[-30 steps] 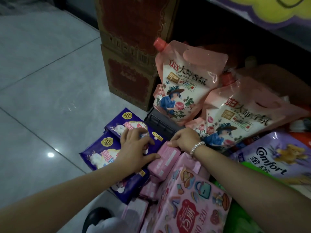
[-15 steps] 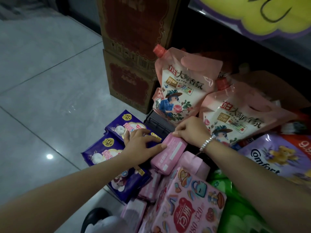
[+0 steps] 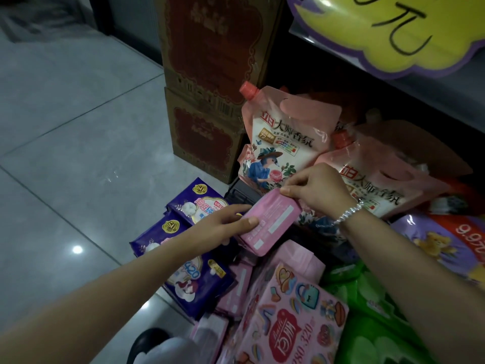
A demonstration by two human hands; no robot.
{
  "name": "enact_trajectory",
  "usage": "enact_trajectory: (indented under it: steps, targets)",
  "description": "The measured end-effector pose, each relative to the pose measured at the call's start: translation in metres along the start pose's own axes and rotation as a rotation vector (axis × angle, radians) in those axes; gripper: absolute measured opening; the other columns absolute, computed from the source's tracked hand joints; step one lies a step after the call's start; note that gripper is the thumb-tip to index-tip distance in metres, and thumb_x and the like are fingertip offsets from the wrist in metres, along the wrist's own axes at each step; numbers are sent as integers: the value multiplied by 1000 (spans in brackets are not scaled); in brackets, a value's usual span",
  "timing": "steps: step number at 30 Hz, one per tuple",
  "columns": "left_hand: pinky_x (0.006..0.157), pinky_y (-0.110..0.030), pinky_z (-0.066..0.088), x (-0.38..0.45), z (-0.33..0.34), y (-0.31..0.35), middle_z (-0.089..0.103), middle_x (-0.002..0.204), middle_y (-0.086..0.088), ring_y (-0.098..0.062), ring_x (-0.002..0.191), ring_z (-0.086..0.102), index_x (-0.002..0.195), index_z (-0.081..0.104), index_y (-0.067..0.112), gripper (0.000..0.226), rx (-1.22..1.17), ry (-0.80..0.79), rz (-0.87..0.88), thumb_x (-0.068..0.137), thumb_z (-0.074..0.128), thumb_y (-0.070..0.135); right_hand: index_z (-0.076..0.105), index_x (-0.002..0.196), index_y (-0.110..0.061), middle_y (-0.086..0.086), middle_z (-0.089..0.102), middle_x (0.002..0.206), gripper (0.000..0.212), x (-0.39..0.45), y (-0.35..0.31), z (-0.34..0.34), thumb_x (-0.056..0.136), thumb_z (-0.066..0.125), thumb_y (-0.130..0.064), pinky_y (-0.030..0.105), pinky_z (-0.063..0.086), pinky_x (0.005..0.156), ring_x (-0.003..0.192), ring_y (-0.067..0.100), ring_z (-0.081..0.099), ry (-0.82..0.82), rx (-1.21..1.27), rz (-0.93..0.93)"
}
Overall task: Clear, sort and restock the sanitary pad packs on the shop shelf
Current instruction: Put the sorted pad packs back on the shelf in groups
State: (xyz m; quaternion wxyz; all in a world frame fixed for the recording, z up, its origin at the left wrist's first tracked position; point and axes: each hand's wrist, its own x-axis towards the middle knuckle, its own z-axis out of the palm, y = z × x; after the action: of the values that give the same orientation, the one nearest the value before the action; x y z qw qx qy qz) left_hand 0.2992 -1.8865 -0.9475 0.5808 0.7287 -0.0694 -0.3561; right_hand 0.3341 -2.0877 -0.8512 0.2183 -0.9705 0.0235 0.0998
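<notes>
A small pink pad pack (image 3: 271,223) is lifted above the pile, held at both ends. My left hand (image 3: 227,224) grips its near left edge with the thumb on top. My right hand (image 3: 319,190), with a bead bracelet on the wrist, pinches its far right corner. Purple pad packs (image 3: 194,203) lie to the left on the floor, partly under my left arm. More pink pad packs (image 3: 237,287) lie below, and a large pink patterned pack (image 3: 291,321) sits nearest me.
Two pink refill pouches (image 3: 283,137) lean against the dark low shelf. Stacked brown cartons (image 3: 210,101) stand behind on the left. A purple softener bag (image 3: 441,243) and a green bag (image 3: 372,311) lie at right. Grey tiled floor (image 3: 65,153) spreads left. A yellow price sign (image 3: 393,30) hangs above.
Both hands have raised the small pink pad pack off the pile and tilted it up toward the pouches. The camera view has shifted closer and slightly upward.
</notes>
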Motion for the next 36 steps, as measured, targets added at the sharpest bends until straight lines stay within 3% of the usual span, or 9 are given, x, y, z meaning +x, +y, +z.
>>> enact_trajectory:
  steps: [5, 8, 10, 13, 17, 22, 26, 32, 36]
  targets:
    - [101, -42, 48, -3, -6, 7, 59, 125, 6, -14, 113, 58, 129, 49, 50, 73, -113, -23, -18, 61, 69, 68, 76, 86, -15, -1, 72, 88, 8, -5, 3, 5, 81, 76, -20, 29, 52, 83, 84, 12, 64, 41, 228, 76]
    - [101, -42, 48, -9, -13, 15, 65, 117, 2, -20, 110, 60, 115, 60, 42, 56, -242, -2, -29, 62, 73, 52, 67, 82, -19, -3, 67, 88, 9, -13, 4, 8, 81, 76, -21, 28, 56, 77, 87, 13, 63, 24, 446, 84]
    - [102, -43, 47, -14, -20, 19, 66, 120, -2, -23, 113, 59, 117, 62, 33, 71, -278, 10, -34, 52, 77, 57, 65, 102, -20, -1, 63, 107, 20, -19, 1, 7, 84, 71, -26, 18, 53, 68, 93, 11, 62, -123, 589, 86]
    - [104, -46, 44, -21, -27, 28, 68, 119, -8, -31, 114, 59, 121, 63, 23, 88, -320, 13, -44, 45, 80, 63, 55, 130, -37, 0, 56, 125, 48, -31, -2, 2, 83, 66, -36, 28, 56, 77, 102, 17, 63, -363, 789, 117]
    - [108, -54, 39, -39, -26, 55, 68, 119, -11, -35, 119, 57, 122, 63, 23, 79, -359, 42, -62, 52, 74, 58, 63, 113, -35, 3, 69, 109, 43, -55, -13, -16, 70, 66, -42, 46, 54, 93, 98, 21, 65, -451, 908, 120]
    - [99, -50, 48, -84, -12, 116, 67, 121, -13, -33, 115, 60, 122, 64, 21, 72, -358, 68, -17, 63, 66, 61, 68, 109, -27, 15, 69, 114, 51, -95, -22, -61, 64, 68, -50, 54, 52, 89, 104, 34, 63, -331, 975, 117]
    - [77, -33, 56, -118, 11, 174, 72, 109, -5, -18, 97, 69, 118, 63, 24, 50, -306, 42, 175, 79, 63, 56, 69, 100, -24, 14, 69, 95, 35, -132, -27, -115, 75, 64, -48, 54, 50, 85, 88, 33, 64, -187, 1084, 153]
    - [97, -34, 49, -138, 63, 244, 68, 118, 9, -9, 109, 64, 121, 60, 35, 50, -110, 270, 461, 73, 65, 50, 65, 82, -20, 2, 59, 59, 27, -174, -23, -190, 89, 57, -45, 50, 49, 84, 69, 26, 56, 25, 1212, 218]
    - [88, -24, 54, -129, 97, 292, 68, 112, 15, 2, 101, 64, 126, 59, 37, 38, -28, 394, 638, 88, 63, 42, 66, 91, -22, 9, 63, 87, 25, -182, -15, -234, 86, 62, -46, 52, 50, 84, 81, 28, 61, 163, 1293, 237]
